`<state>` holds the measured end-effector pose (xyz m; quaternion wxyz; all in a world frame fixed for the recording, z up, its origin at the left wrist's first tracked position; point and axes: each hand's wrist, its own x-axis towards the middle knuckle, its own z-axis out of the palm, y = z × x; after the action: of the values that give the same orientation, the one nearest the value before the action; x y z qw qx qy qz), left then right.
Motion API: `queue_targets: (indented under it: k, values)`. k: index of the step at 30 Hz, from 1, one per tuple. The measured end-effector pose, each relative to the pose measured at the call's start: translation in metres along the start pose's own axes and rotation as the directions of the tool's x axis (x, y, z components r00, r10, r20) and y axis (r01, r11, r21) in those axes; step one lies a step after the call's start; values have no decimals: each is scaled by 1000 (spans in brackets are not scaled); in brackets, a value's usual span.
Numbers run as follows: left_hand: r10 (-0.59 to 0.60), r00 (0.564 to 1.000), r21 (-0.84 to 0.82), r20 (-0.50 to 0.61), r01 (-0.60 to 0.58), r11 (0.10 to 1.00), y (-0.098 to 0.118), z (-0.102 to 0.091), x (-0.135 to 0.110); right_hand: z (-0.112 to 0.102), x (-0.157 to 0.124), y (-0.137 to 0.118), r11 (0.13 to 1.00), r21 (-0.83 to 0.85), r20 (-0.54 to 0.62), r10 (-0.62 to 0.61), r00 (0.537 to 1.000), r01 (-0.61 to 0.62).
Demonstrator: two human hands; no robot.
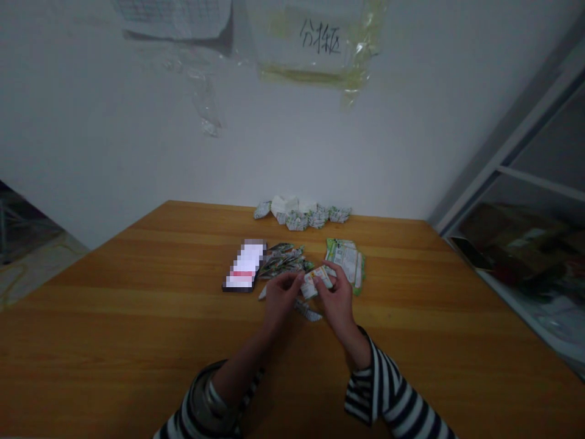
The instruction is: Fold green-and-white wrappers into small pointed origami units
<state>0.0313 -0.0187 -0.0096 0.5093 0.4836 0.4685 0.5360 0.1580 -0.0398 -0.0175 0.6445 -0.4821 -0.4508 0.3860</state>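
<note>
Both my hands meet over the middle of a wooden table (137, 317). My left hand (280, 299) and my right hand (337, 302) each pinch a small printed paper piece (315, 281) between the fingertips, held just above the tabletop. Another folded strip (308, 313) lies under my hands. A loose heap of similar printed pieces (283, 259) lies just beyond my left hand. A flat stack of green-and-white printed sheets (346, 259) rests just beyond my right hand. My sleeves are striped.
A phone-like dark object (244, 267) lies left of the heap. A row of folded paper pieces (301, 213) sits at the table's far edge by the white wall. A metal shelf (525, 183) with goods stands to the right. Papers are taped on the wall (320, 42).
</note>
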Motion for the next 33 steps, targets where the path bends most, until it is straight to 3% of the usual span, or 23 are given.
queue_targets:
  k: [5, 15, 21, 25, 33]
  values:
    - [14, 998, 25, 57, -15, 1000, 5, 0, 1, 0, -2, -1, 999, -45, 8, -15, 1000, 15]
    - [39, 999, 70, -35, -36, 997, 4, -5, 1, 0, -1, 3, 996, -50, 136, -68, 988, 75]
    - [76, 995, -19, 57, -75, 997, 5, -2, 3, -5, 2, 3, 991, 124, 71, 48, 996, -56]
    - [80, 990, -54, 116, -75, 996, 6, -1, 2, -7, 3, 3, 977, 186, 102, 85, 991, -103]
    - [187, 982, 43, 36, -188, 981, 9, -5, 1, -2, 2, 1, 988, 129, 196, 60, 979, -86]
